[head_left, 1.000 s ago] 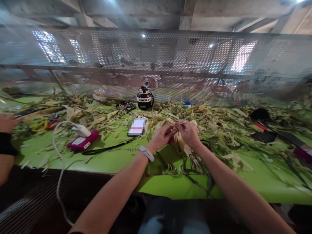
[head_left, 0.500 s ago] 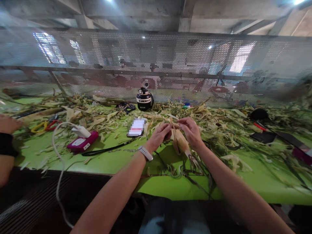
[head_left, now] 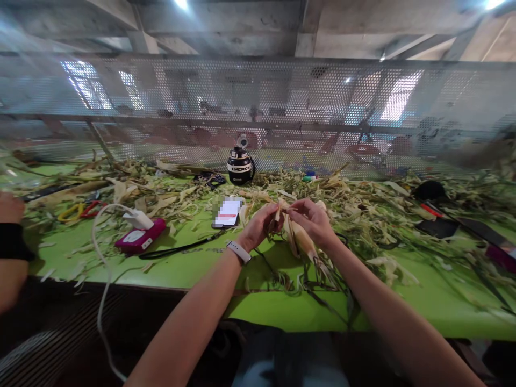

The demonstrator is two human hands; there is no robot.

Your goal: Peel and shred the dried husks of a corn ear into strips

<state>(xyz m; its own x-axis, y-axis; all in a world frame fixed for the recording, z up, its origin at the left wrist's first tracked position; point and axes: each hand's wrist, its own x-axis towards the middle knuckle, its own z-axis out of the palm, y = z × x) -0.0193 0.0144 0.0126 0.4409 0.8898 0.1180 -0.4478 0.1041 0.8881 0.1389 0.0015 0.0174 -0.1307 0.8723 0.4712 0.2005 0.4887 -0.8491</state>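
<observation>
Both hands meet over the green table [head_left: 193, 271], fingers closed around the top of a pale yellow corn husk [head_left: 303, 240]. My left hand [head_left: 261, 224] pinches it from the left, a light wristband on that wrist. From the other side my right hand [head_left: 313, 221] grips the husk near its upper end, thumb and fingertips together. The husk's body hangs toward the table's front edge, ending in dark, stringy tips [head_left: 324, 269]. Whether a cob is inside cannot be made out, and the fingers partly hide the upper end.
Loose husk strips [head_left: 374, 231] cover much of the table. A phone [head_left: 227, 212], a magenta power strip [head_left: 141, 236] with a white plug and cable, scissors [head_left: 71, 212] and a black bottle [head_left: 239, 166] lie or stand around. Another person's arm [head_left: 11, 236] is at the left edge.
My right hand has shifted slightly left, closer to my left hand, with its fingers curled lower. Both still hold the husk's top. The whole view has shifted slightly.
</observation>
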